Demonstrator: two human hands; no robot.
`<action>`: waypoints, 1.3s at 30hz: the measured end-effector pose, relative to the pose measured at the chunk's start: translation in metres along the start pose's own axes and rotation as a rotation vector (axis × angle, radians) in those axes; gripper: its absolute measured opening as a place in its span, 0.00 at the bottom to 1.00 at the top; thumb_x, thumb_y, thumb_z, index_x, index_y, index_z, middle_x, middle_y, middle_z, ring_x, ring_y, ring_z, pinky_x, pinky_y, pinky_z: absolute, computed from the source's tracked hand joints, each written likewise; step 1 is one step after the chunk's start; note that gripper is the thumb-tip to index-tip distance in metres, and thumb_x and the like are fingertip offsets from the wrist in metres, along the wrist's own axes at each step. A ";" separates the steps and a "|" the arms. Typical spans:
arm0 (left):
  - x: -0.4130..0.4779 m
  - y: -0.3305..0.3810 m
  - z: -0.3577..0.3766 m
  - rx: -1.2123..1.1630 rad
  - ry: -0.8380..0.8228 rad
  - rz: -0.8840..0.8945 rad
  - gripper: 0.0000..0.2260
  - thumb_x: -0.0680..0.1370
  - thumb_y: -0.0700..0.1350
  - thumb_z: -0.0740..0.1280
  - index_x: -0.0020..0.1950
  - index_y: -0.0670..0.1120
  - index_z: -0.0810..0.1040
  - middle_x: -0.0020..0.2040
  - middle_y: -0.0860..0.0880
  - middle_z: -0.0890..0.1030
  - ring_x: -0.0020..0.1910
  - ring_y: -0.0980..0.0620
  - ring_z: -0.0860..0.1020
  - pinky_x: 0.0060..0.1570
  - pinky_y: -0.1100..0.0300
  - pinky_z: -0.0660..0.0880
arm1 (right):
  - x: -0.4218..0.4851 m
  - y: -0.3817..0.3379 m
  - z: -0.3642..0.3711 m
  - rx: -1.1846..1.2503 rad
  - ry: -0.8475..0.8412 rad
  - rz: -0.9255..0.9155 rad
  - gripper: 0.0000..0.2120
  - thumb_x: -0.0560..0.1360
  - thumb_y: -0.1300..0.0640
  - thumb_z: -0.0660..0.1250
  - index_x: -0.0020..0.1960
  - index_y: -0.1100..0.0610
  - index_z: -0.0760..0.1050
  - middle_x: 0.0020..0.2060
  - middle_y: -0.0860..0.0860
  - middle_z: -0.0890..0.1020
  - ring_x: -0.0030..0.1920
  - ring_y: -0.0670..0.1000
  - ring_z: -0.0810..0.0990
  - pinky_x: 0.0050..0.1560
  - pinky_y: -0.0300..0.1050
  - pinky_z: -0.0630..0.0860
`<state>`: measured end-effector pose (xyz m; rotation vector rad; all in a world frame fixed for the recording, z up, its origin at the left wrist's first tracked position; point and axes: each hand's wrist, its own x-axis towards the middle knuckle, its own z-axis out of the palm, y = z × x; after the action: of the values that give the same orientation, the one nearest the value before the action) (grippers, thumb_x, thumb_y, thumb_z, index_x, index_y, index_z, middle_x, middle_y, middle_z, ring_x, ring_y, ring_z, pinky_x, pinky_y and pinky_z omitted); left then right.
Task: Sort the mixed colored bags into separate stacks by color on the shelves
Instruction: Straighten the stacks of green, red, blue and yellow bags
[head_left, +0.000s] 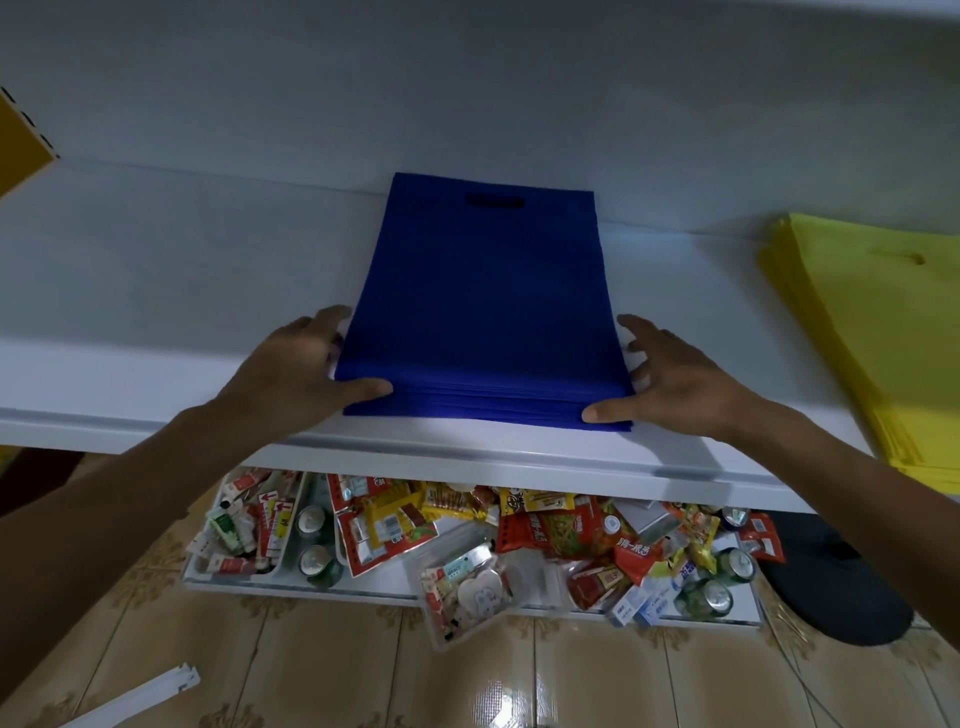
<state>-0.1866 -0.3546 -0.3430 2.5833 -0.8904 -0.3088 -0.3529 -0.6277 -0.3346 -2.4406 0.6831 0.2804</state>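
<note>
1. On white shelf (156, 312), blue bag stack (483, 301) lies flat near front edge.
2. Our L hand (306, 364) & R hand (670, 379) flank it, fingers spread open, thumbs pressing its front corners.
3. Yellow bag stack (872, 332) sits far R.

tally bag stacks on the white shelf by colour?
Blue stack: 1
Yellow stack: 1
Total: 2

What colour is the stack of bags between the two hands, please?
The stack is deep blue; head view.
</note>
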 end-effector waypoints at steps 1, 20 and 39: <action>0.000 -0.002 0.000 0.004 -0.037 0.007 0.39 0.68 0.56 0.72 0.74 0.47 0.58 0.65 0.43 0.72 0.61 0.45 0.72 0.59 0.52 0.71 | -0.001 -0.002 0.000 -0.005 -0.027 -0.015 0.54 0.56 0.36 0.76 0.73 0.44 0.52 0.66 0.53 0.67 0.55 0.53 0.75 0.57 0.51 0.76; -0.002 -0.005 0.007 0.074 0.038 0.121 0.38 0.68 0.55 0.73 0.73 0.46 0.62 0.61 0.41 0.75 0.59 0.44 0.73 0.58 0.53 0.71 | -0.007 -0.001 0.012 -0.177 0.067 -0.101 0.47 0.64 0.41 0.74 0.74 0.51 0.52 0.65 0.54 0.64 0.60 0.53 0.69 0.56 0.39 0.66; 0.001 -0.005 0.006 0.111 0.081 0.160 0.42 0.64 0.64 0.72 0.71 0.47 0.66 0.59 0.43 0.77 0.56 0.45 0.75 0.55 0.51 0.74 | -0.006 0.002 0.015 -0.198 0.181 -0.147 0.33 0.66 0.40 0.71 0.64 0.55 0.65 0.56 0.52 0.70 0.48 0.49 0.70 0.48 0.38 0.67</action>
<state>-0.1851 -0.3538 -0.3506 2.5834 -1.1045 -0.1117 -0.3600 -0.6183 -0.3454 -2.7144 0.5700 0.0716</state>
